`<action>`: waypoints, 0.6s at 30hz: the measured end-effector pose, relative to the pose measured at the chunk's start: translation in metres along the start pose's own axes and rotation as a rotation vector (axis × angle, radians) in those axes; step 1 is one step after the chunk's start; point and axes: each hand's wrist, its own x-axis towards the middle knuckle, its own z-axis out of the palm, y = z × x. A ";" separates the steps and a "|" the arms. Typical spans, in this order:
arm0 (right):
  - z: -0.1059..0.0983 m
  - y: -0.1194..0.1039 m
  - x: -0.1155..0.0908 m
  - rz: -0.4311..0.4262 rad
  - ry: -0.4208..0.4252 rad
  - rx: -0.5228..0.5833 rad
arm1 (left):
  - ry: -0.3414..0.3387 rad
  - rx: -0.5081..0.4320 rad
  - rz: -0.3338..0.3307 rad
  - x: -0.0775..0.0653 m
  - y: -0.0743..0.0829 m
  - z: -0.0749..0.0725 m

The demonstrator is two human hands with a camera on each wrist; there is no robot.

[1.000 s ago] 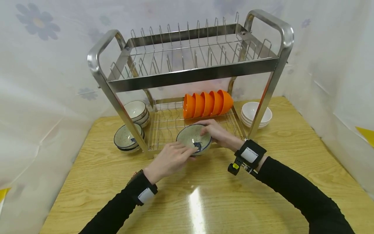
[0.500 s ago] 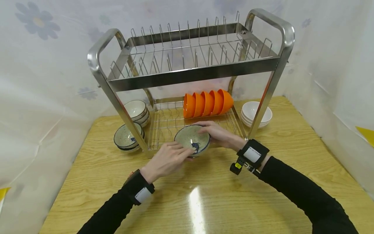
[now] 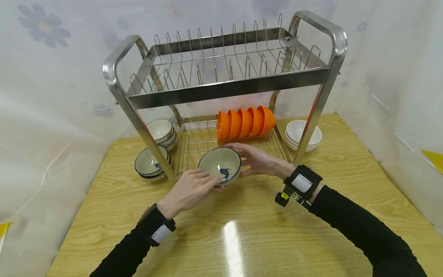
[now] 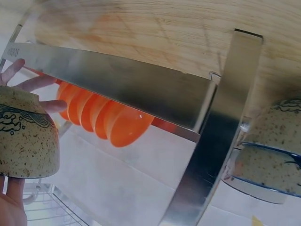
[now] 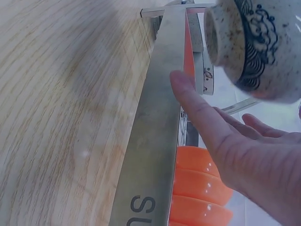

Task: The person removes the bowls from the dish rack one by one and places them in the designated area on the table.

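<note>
A speckled grey-green bowl (image 3: 219, 161) with a blue rim and a blue motif inside is held tilted in front of the rack's lower tier. My left hand (image 3: 192, 187) grips its near left rim, thumb inside and the other fingers underneath. On the bowl's far right side is my right hand (image 3: 261, 159), its fingers spread and extended. In the right wrist view, that hand (image 5: 249, 150) stands apart from the bowl (image 5: 270, 52), whose blue wave band shows on the outside. Several orange bowls (image 3: 246, 123) stand on edge in a row on the lower tier, behind the hands.
A two-tier metal dish rack (image 3: 228, 89) spans the table's back, its upper tier lined with wire dividers. Patterned bowls (image 3: 149, 163) are stacked at its left, with cream bowls (image 3: 160, 130) behind them. White bowls (image 3: 303, 134) are stacked at the right.
The bowl has shifted left with my left hand. My right thumb, earlier over the bowl's inside, has come off the rim, and the right fingers have opened.
</note>
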 end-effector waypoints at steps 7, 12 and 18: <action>-0.002 0.001 -0.003 -0.028 -0.043 0.028 | 0.090 -0.015 -0.008 -0.013 -0.001 -0.013; -0.003 0.001 -0.004 -0.041 -0.061 0.033 | 0.158 -0.032 -0.019 -0.023 -0.003 -0.028; -0.005 0.002 -0.006 -0.044 -0.074 0.021 | 0.287 -0.030 -0.020 -0.032 -0.003 -0.053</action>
